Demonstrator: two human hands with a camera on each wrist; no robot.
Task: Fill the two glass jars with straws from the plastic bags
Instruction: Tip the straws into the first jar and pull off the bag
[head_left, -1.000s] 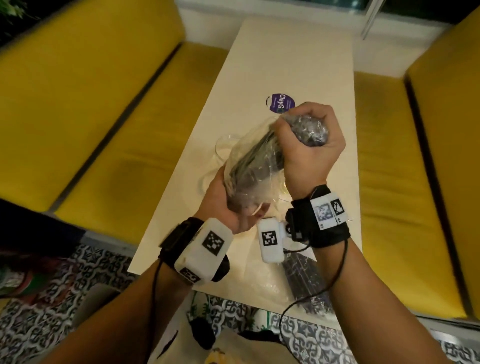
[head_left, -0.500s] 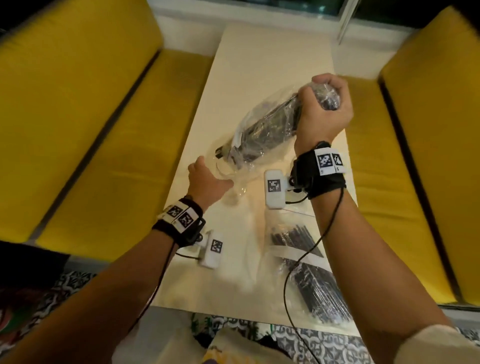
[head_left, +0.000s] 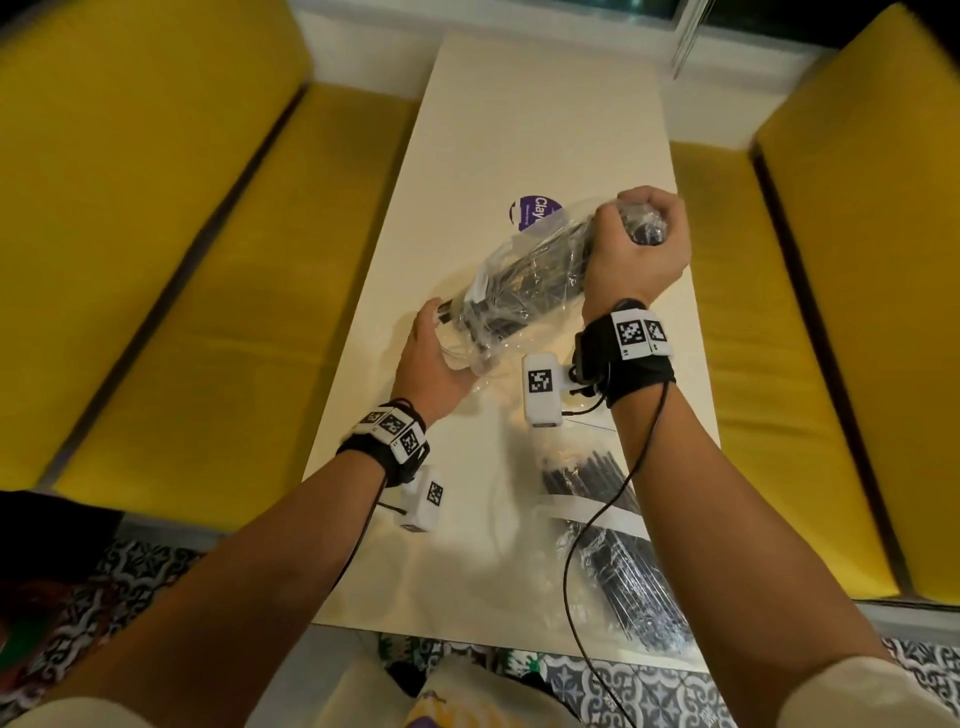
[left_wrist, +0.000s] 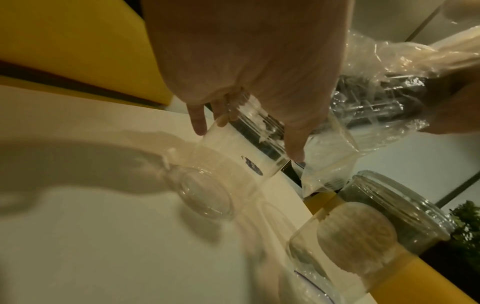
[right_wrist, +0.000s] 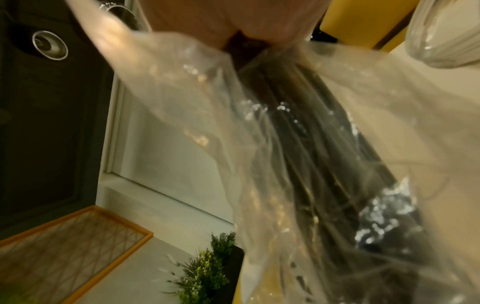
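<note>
My right hand (head_left: 636, 249) grips the tilted bag of black straws (head_left: 524, 280) above the table (head_left: 545, 130), its open end at the glass jar (left_wrist: 244, 144) my left hand (head_left: 434, 364) holds.

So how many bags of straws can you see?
2. One bag is up in the air, its top gripped by the right hand. The other bag lies on the table near the person.

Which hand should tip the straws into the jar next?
The right hand, probably. It already grips the bag of straws at its raised end, slanting down toward the tilted glass jar, which the left hand holds.
</note>
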